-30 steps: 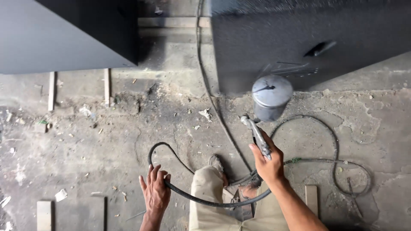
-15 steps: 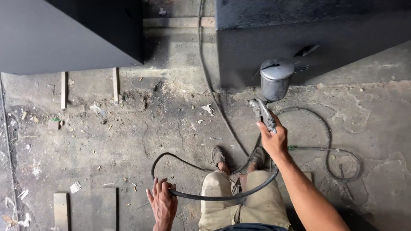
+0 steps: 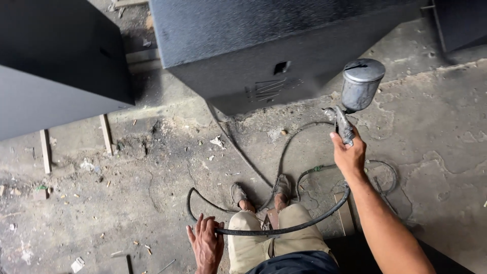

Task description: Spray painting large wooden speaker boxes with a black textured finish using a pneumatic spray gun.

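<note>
Standing over a dusty concrete floor (image 3: 127,203), the person keeps the right hand (image 3: 348,155) wrapped shut around the handle of a spray gun (image 3: 343,124), whose metal cup (image 3: 360,83) rises just above the grip. Ahead of the gun sits a dark grey cabinet (image 3: 253,45). From below the grip a black hose (image 3: 284,229) curves across the thighs to the left hand (image 3: 207,244), whose fingers are curled closed around it. Further hose loops lie on the floor below the right wrist.
</note>
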